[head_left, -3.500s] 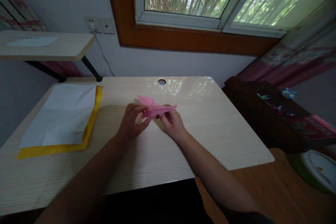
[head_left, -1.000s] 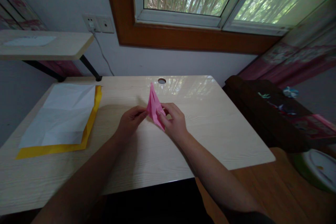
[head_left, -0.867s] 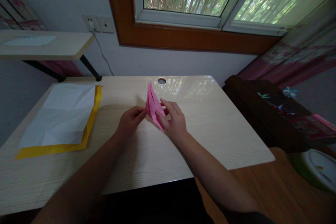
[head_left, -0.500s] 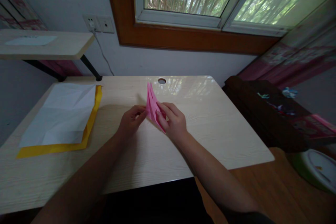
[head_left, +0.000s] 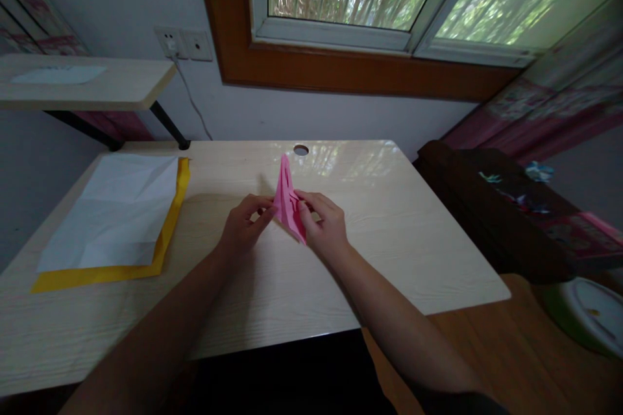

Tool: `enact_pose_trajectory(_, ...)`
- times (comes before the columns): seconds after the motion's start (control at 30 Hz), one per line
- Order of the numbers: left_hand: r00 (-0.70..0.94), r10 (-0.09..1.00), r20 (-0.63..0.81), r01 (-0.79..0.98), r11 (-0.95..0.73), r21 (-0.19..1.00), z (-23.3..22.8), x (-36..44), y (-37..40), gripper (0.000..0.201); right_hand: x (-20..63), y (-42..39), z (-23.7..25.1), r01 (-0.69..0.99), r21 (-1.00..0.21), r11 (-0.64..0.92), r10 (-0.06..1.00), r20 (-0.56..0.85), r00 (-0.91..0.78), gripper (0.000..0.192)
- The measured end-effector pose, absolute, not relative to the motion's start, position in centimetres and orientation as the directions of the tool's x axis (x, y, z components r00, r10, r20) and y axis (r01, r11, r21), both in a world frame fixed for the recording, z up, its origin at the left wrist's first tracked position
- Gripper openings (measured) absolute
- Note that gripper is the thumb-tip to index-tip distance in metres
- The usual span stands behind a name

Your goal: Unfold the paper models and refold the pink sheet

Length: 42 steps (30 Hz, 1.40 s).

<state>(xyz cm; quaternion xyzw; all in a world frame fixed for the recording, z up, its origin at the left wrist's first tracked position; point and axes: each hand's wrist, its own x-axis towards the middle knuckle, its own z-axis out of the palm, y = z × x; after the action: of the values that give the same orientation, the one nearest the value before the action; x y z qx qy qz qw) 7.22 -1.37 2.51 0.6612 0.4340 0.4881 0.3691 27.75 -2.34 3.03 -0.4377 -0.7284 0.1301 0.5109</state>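
- Two arms are showing, entering from the bottom edge of the view; both forearms are going bare from elbow to wrist, with no sleeve reaching that far.
- The left hand (head_left: 242,228) is wearing nothing: no glove, ring or band is showing on it.
- The right hand (head_left: 325,225) is likewise going uncovered, and its wrist is carrying no watch or bracelet.
- At the bottom right edge, a strip of dark cloth is showing at the right upper arm; the light is too dim to tell its exact colour or cut.
- The left upper arm is lying in shadow, so any clothing there cannot be made out.
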Motion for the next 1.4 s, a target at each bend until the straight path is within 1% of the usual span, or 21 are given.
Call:
enact_pose_trajectory(0.13,0.176,0.932,0.316,0.188,-0.347,0.919,2.4,7.2,-1.4,0.021,27.8,-2.3,2.8,0.512,-0.668,0.539,0.794,0.606,-0.046,0.029)
enact_pose_trajectory(0.23,0.213,0.933,0.291,0.146,-0.325,0.935,2.2,7.3,-1.3,0.021,27.8,-2.2,2.6,0.463,-0.716,0.522,0.814,0.581,-0.021,0.025)
enact_pose_trajectory(0.3,0.212,0.942,0.262,0.080,-0.284,0.956,2.0,7.4,-1.1,0.021,27.9,-1.9,2.5,0.384,-0.779,0.496,0.842,0.540,0.006,0.018)
enact_pose_trajectory(0.37,0.184,0.957,0.224,0.009,-0.230,0.973,1.7,7.4,-0.8,0.022,28.0,-1.6,2.2,0.262,-0.859,0.441,0.886,0.463,0.028,0.014)
enact_pose_trajectory(0.47,0.136,0.976,0.171,-0.059,-0.164,0.985,1.3,7.5,-0.3,0.026,27.9,-1.0,1.6,0.060,-0.946,0.317,0.948,0.319,0.021,0.017)
enact_pose_trajectory(0.53,0.120,0.980,0.158,-0.089,-0.148,0.985,1.0,7.4,-0.1,0.026,27.8,-0.7,1.2,-0.044,-0.967,0.250,0.968,0.250,-0.001,0.021)
enact_pose_trajectory(0.6,0.103,0.982,0.157,-0.112,-0.145,0.983,0.9,7.5,0.0,0.025,27.7,-0.6,1.0,-0.121,-0.970,0.212,0.976,0.217,-0.029,0.023)
enact_pose_trajectory(0.7,0.076,0.985,0.157,-0.111,-0.148,0.983,1.1,7.5,0.0,0.025,27.6,-0.4,0.9,-0.163,-0.967,0.194,0.977,0.205,-0.056,0.024)
enact_pose_trajectory(0.8,0.076,0.983,0.170,-0.080,-0.164,0.983,1.5,7.5,-0.1,0.027,27.7,-0.4,1.2,-0.105,-0.969,0.222,0.973,0.227,-0.041,0.024)
enact_pose_trajectory(0.9,0.068,0.979,0.193,-0.039,-0.190,0.981,1.7,7.5,-0.3,0.026,27.7,-0.8,2.0,0.047,-0.945,0.322,0.947,0.322,-0.019,0.020)
enact_pose_trajectory(1.0,0.056,0.955,0.290,-0.013,-0.290,0.957,1.6,7.4,-0.5,0.028,27.6,-1.4,2.7,0.259,-0.846,0.465,0.881,0.470,-0.048,0.016)
enact_pose_trajectory(1.07,0.070,0.918,0.390,-0.035,-0.389,0.921,1.5,7.4,-0.7,0.038,27.3,-1.8,2.9,0.368,-0.761,0.534,0.834,0.545,-0.085,0.015)
enact_pose_trajectory(1.13,0.089,0.888,0.452,-0.069,-0.447,0.892,1.5,7.5,-1.0,0.050,27.1,-2.1,2.7,0.437,-0.687,0.580,0.799,0.585,-0.140,0.014)
enact_pose_trajectory(1.17,0.100,0.887,0.451,-0.078,-0.445,0.892,1.6,7.6,-1.2,0.055,27.0,-2.2,2.5,0.457,-0.656,0.600,0.784,0.596,-0.173,0.013)
enact_pose_trajectory(1.23,0.107,0.913,0.393,-0.068,-0.387,0.919,1.8,7.8,-1.5,0.059,26.9,-2.3,2.2,0.469,-0.611,0.638,0.758,0.608,-0.238,0.012)
enact_pose_trajectory(1.3,0.094,0.948,0.303,-0.036,-0.301,0.953,2.1,7.9,-1.7,0.052,26.9,-2.3,2.0,0.461,-0.596,0.658,0.744,0.611,-0.271,0.011)
enact_pose_trajectory(1.4,0.069,0.975,0.210,-0.037,-0.208,0.977,2.3,7.9,-1.6,0.039,26.9,-2.2,2.2,0.438,-0.638,0.634,0.767,0.590,-0.251,0.012)
